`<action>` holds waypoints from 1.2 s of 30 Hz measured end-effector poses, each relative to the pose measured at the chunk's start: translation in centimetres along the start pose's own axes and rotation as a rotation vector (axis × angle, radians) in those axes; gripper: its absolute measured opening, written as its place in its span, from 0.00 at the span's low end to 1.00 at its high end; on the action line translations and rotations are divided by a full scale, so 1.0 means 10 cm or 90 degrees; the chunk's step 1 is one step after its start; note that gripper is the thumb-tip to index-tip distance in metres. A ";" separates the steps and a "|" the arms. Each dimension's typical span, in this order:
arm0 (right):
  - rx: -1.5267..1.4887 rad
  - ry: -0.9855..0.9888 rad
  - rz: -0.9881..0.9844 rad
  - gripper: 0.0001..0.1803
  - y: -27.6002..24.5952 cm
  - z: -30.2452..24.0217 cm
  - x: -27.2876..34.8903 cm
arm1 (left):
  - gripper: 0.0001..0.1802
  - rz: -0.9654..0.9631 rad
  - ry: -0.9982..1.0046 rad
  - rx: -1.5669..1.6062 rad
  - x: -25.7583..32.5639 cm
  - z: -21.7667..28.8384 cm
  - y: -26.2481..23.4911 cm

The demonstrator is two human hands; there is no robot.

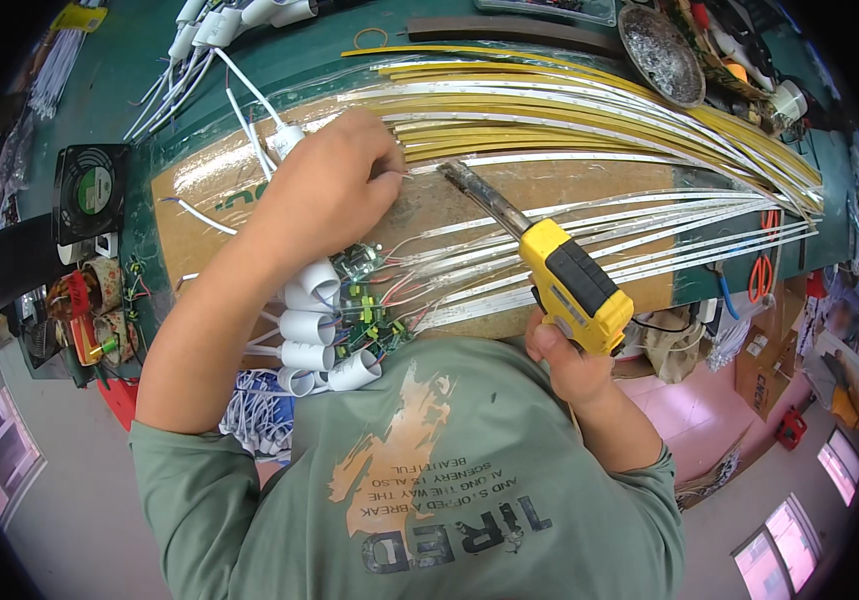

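Note:
My right hand [571, 362] grips the yellow and black handle of a soldering iron [569, 280], whose dark metal tip [461, 178] points up-left over the brown work board [589, 180]. My left hand [334, 180] rests on the board just left of the tip, fingers pinched at the near ends of the yellow LED strips [569, 105]. White LED strips [649, 235] with thin red and white wires run toward small green circuit boards [361, 300] and white plastic caps [311, 330] near my chest.
A black fan [91, 190] sits at the left, with tape rolls [99, 290] below it. White capped cables [209, 40] lie at the top left. A round metal dish [661, 52] stands at the top right, orange scissors [761, 270] at the right edge.

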State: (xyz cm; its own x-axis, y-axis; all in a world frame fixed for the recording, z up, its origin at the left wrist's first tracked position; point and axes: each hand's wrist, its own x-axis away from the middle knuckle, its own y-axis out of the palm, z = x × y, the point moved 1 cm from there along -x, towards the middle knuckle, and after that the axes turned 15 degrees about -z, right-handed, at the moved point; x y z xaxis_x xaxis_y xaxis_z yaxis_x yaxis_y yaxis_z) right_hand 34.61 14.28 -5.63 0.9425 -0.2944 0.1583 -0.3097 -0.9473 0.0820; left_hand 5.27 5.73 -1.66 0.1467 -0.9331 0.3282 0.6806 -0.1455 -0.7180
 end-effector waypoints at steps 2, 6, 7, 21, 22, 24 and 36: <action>-0.044 0.016 0.009 0.20 -0.01 0.00 0.03 | 0.05 0.019 -0.020 0.008 -0.02 0.00 0.01; -0.001 -0.014 0.005 0.25 0.01 -0.01 0.00 | 0.05 0.048 -0.001 0.004 -0.03 -0.03 0.06; -0.001 -0.014 0.006 0.25 0.01 0.00 0.00 | 0.05 0.048 0.006 0.003 -0.03 -0.03 0.06; -0.089 0.018 0.025 0.15 -0.02 0.01 0.05 | 0.07 -0.001 -0.020 -0.016 0.04 -0.02 0.00; -0.089 0.018 0.026 0.15 -0.02 0.01 0.04 | 0.08 -0.007 -0.014 -0.029 0.04 -0.02 -0.01; -0.098 0.022 0.024 0.15 -0.01 0.00 0.04 | 0.08 -0.003 -0.003 -0.031 0.06 -0.03 0.00; -0.096 0.028 0.033 0.14 -0.01 -0.01 0.03 | 0.05 -0.023 -0.007 -0.029 0.09 -0.03 -0.05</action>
State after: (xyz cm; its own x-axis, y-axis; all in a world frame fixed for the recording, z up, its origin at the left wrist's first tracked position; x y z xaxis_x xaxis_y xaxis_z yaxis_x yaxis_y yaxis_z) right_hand 34.86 14.28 -5.51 0.9193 -0.3341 0.2082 -0.3767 -0.9001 0.2189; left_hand 4.85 4.90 -1.22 0.1306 -0.9237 0.3602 0.6516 -0.1939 -0.7334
